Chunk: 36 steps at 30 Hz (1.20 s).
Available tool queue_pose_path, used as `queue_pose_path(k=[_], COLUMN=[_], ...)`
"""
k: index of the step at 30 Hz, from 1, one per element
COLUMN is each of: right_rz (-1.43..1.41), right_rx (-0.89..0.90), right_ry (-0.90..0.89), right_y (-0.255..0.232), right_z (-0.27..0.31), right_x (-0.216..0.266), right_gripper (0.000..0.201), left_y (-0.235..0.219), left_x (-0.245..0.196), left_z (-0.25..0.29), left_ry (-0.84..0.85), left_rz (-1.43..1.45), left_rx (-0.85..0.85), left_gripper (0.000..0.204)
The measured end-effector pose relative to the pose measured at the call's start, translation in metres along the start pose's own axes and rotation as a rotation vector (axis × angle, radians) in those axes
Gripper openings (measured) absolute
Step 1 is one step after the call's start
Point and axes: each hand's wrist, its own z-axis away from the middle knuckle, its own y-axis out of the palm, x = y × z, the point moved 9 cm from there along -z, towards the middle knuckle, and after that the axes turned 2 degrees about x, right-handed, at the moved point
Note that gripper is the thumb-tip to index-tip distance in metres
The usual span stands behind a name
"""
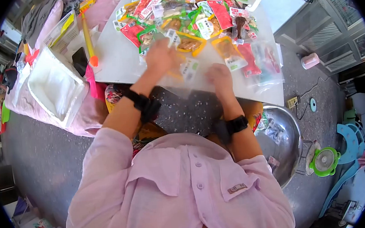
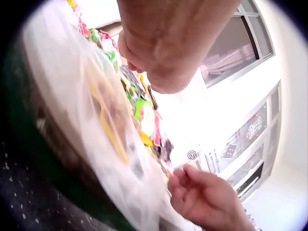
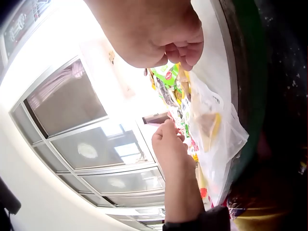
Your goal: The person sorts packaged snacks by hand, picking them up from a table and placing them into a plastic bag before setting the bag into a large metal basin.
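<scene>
A clear plastic bag stretches between the two hands over the near table edge, with a yellow-edged food packet showing through it. The left hand, fingers curled, grips its left side. On the other side the right hand pinches the bag with bent fingers. Motion blur and the hands themselves partly hide the fingertips. Just beyond lies a heap of colourful food packets.
More clear bags lie at the table's right side. A metal basin holding packets stands below right. At left are a white foam box, a dark phone and a yellow stick. A green fan stands right.
</scene>
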Motion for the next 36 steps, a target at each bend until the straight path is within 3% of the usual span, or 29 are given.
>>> queue_pose_path(k=[3, 6, 9, 13, 16, 18, 20, 22, 23, 25, 26, 27, 29, 31, 33, 35, 36], right_rz=[0.030, 0.030, 0.023, -0.129, -0.306, -0.520, -0.656, -0.711, -0.754, -0.421, -0.400, -0.379, -0.631, -0.532, -0.575, -0.764, -0.782], right_rx=[-0.029, -0.022, 0.001, 0.021, 0.066, 0.228, 0.311, 0.326, 0.332, 0.282, 0.263, 0.244, 0.215, 0.234, 0.180, 0.047, 0.064], right_ry=[0.007, -0.009, -0.023, -0.027, -0.008, -0.019, 0.058, 0.206, 0.247, 0.170, 0.169, 0.168, 0.248, 0.022, 0.011, 0.224, 0.217], right_y=[-0.002, -0.001, 0.001, 0.007, 0.013, 0.023, 0.023, 0.021, 0.024, 0.003, -0.003, -0.009, -0.012, -0.025, -0.040, -0.055, -0.056], right_z=[0.002, 0.003, 0.000, 0.000, -0.007, -0.009, -0.002, 0.009, 0.018, 0.024, 0.024, 0.024, 0.025, 0.028, 0.027, 0.027, 0.030], right_x=[0.006, 0.007, 0.009, 0.020, 0.023, 0.029, 0.024, 0.019, 0.021, 0.004, -0.002, -0.009, -0.021, -0.010, -0.010, -0.030, -0.029], right_gripper=[0.018, 0.018, 0.019, 0.023, 0.035, 0.041, 0.046, 0.049, 0.039, 0.033, 0.031, 0.029, 0.027, 0.027, 0.029, 0.030, 0.031], left_y=[0.024, 0.039, 0.046, 0.028, 0.000, -0.006, 0.017, 0.034, 0.042, 0.018, 0.007, 0.011, 0.021, 0.002, -0.006, -0.005, -0.002], left_x=[0.036, 0.050, 0.049, -0.010, -0.081, -0.125, -0.152, -0.151, -0.146, -0.159, -0.165, -0.164, -0.156, -0.148, -0.127, -0.095, -0.084], left_z=[-0.025, -0.034, -0.042, -0.050, -0.020, 0.009, 0.039, 0.069, 0.085, 0.101, 0.108, 0.114, 0.126, 0.123, 0.114, 0.107, 0.107], left_ry=[-0.265, -0.250, -0.243, 0.007, 0.379, 0.626, 0.613, 0.667, 0.685, 0.849, 0.935, 0.929, 0.921, 0.777, 0.615, 0.428, 0.374], left_rz=[-0.071, -0.092, 0.124, 0.452, 0.338, 0.324, 0.070, 0.294, 0.407, 0.455, 0.479, 0.459, 0.415, 0.401, 0.323, 0.182, 0.155], left_rx=[0.376, 0.334, 0.287, 0.107, -0.128, -0.060, 0.217, 0.256, 0.277, 0.194, 0.149, 0.193, 0.281, 0.228, 0.197, 0.196, 0.235], left_gripper=[0.028, 0.032, 0.029, 0.021, 0.022, 0.020, 0.014, 0.011, 0.010, 0.012, 0.012, 0.013, 0.016, 0.022, 0.028, 0.036, 0.037])
